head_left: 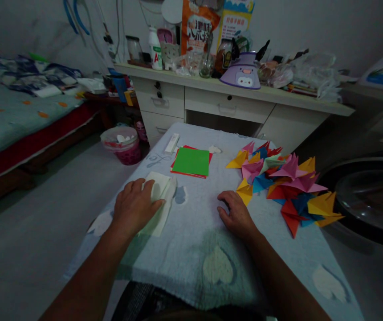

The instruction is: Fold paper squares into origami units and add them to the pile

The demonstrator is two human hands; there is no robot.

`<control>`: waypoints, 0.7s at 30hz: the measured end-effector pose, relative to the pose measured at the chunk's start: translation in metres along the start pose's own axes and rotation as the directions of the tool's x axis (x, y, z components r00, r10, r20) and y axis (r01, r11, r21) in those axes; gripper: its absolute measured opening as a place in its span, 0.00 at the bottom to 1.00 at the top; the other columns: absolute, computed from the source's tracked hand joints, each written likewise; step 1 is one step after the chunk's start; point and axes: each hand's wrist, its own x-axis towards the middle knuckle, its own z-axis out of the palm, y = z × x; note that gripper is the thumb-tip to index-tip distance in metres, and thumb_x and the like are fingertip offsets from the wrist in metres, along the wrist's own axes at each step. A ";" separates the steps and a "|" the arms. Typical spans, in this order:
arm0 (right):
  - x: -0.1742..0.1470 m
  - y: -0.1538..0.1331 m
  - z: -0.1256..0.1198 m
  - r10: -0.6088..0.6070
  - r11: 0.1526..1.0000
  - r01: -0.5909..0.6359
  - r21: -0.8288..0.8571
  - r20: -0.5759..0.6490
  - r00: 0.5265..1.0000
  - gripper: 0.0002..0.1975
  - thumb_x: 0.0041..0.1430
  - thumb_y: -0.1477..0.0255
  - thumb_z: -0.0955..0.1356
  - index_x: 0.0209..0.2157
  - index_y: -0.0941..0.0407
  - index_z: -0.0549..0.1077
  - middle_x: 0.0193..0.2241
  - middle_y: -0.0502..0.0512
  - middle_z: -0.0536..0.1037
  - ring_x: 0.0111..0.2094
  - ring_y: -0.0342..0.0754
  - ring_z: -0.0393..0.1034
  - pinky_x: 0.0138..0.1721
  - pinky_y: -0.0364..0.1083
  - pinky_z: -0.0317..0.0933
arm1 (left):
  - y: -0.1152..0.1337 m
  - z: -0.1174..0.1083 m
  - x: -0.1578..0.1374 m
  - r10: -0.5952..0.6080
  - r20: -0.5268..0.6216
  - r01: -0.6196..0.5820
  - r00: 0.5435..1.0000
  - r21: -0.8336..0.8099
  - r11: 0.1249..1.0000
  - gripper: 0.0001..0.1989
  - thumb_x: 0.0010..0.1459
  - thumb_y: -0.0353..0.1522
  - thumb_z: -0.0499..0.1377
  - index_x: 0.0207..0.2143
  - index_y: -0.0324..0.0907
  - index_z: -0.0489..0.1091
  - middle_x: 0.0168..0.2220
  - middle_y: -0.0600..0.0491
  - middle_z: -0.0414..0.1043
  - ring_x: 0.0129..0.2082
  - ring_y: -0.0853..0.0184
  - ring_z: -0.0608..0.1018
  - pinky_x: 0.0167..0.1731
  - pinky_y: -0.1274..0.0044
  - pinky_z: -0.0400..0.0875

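Note:
My left hand point(133, 205) lies open, palm down, on a white folded sheet point(160, 223); whether it is tissue or paper I cannot tell. To the right, my right hand point(236, 214) rests on the blue cloth with its thumb and fingers loosely bent and apart, nothing between them. Beyond both hands is a stack of square coloured paper point(191, 161), green on top with red edges showing beneath. Many folded paper cranes point(290, 167) in yellow, pink, red and blue are heaped right of my right hand. A small white stick-shaped object point(172, 143) lies left of the stack.
A blue patterned cloth point(198, 218) covers the table. Behind it stands a white desk point(228, 107) with bottles, bags and a purple visor point(243, 71). A bin point(121, 145) and a bed point(27, 111) are on the left, a washing machine point(372, 191) on the right.

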 end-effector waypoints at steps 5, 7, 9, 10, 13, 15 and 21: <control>0.000 -0.001 0.000 -0.002 1.000 0.002 0.009 -0.003 1.000 0.11 0.55 0.75 0.65 0.41 0.55 0.69 0.42 0.59 0.72 0.44 0.54 0.66 0.48 0.54 0.61 | -0.010 0.011 -0.004 -0.032 0.059 0.031 0.998 0.014 0.999 0.32 0.57 0.47 0.52 0.59 0.38 0.60 0.58 0.39 0.62 0.55 0.47 0.66 0.49 0.63 0.64; 0.000 -0.001 0.000 0.000 1.000 0.001 0.015 -0.008 1.000 0.10 0.55 0.75 0.65 0.41 0.55 0.69 0.41 0.59 0.72 0.44 0.54 0.66 0.48 0.54 0.61 | -0.007 0.009 -0.005 -0.045 0.096 0.043 0.994 0.019 0.999 0.30 0.58 0.46 0.51 0.58 0.38 0.61 0.56 0.39 0.64 0.52 0.48 0.69 0.47 0.64 0.66; -0.001 0.000 0.000 0.004 1.000 -0.004 0.012 -0.026 1.000 0.10 0.55 0.74 0.65 0.41 0.56 0.69 0.42 0.59 0.71 0.44 0.54 0.65 0.48 0.54 0.61 | -0.002 0.006 -0.005 -0.062 0.126 0.059 0.990 0.033 0.998 0.27 0.60 0.44 0.49 0.57 0.39 0.61 0.54 0.39 0.66 0.50 0.49 0.71 0.43 0.65 0.68; -0.001 0.000 0.001 0.007 1.000 -0.007 0.005 -0.043 0.999 0.11 0.55 0.74 0.65 0.41 0.56 0.70 0.42 0.60 0.71 0.45 0.54 0.65 0.49 0.54 0.61 | 0.000 0.004 -0.005 -0.071 0.135 0.066 0.988 0.040 0.997 0.26 0.60 0.43 0.48 0.57 0.39 0.60 0.53 0.39 0.67 0.49 0.50 0.72 0.41 0.65 0.68; -0.003 0.004 0.002 0.012 0.999 -0.014 -0.028 -0.084 0.996 0.11 0.55 0.74 0.66 0.42 0.57 0.70 0.44 0.61 0.71 0.46 0.56 0.65 0.50 0.55 0.60 | 0.006 0.000 -0.003 -0.080 0.162 0.073 0.984 0.045 0.996 0.25 0.59 0.41 0.48 0.57 0.40 0.59 0.49 0.39 0.70 0.44 0.50 0.75 0.37 0.66 0.70; -0.004 0.006 0.002 0.019 0.999 -0.024 -0.049 -0.086 0.996 0.11 0.55 0.74 0.65 0.42 0.57 0.70 0.44 0.62 0.71 0.47 0.56 0.65 0.50 0.56 0.60 | 0.008 -0.002 0.000 -0.078 0.179 0.071 0.981 0.047 0.996 0.26 0.58 0.42 0.48 0.56 0.40 0.59 0.47 0.39 0.72 0.42 0.50 0.77 0.35 0.66 0.70; -0.006 0.014 -0.002 0.059 0.989 -0.072 -0.133 -0.096 0.994 0.10 0.55 0.74 0.65 0.40 0.57 0.71 0.41 0.61 0.72 0.45 0.56 0.66 0.48 0.55 0.60 | 0.000 -0.013 0.011 -0.054 0.213 0.042 0.976 0.060 0.997 0.29 0.57 0.43 0.48 0.58 0.38 0.58 0.43 0.38 0.75 0.40 0.49 0.78 0.35 0.65 0.69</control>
